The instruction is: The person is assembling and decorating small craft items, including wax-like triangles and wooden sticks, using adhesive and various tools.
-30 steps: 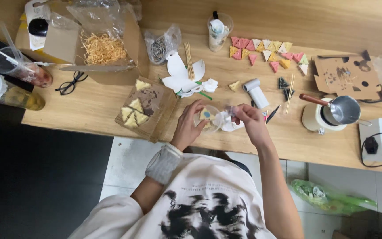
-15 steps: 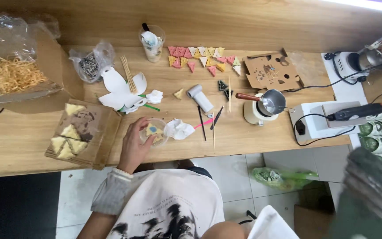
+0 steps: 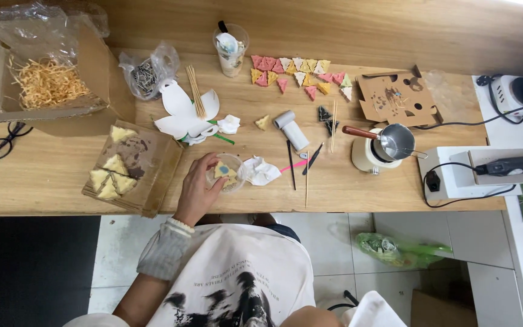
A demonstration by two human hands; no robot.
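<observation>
Left hand curled around a small clear round dish at the near edge of the wooden bench — fingers closed on its rim, a yellow triangular piece with a blue spot lying inside. Right hand out of sight below the frame, so grip impossible to tell. Just right of the dish, touching it, a crumpled white tissue. To the left, a flat cardboard tray carrying pale yellow triangles. Behind the dish, a white petal-shaped paper cut-out with a bundle of wooden skewers laid across it. Farther back, a row of pink, yellow and white triangular pieces — well apart from the hand. Off to the right, a small metal pot with a wooden handle resting on a cream-coloured base.
</observation>
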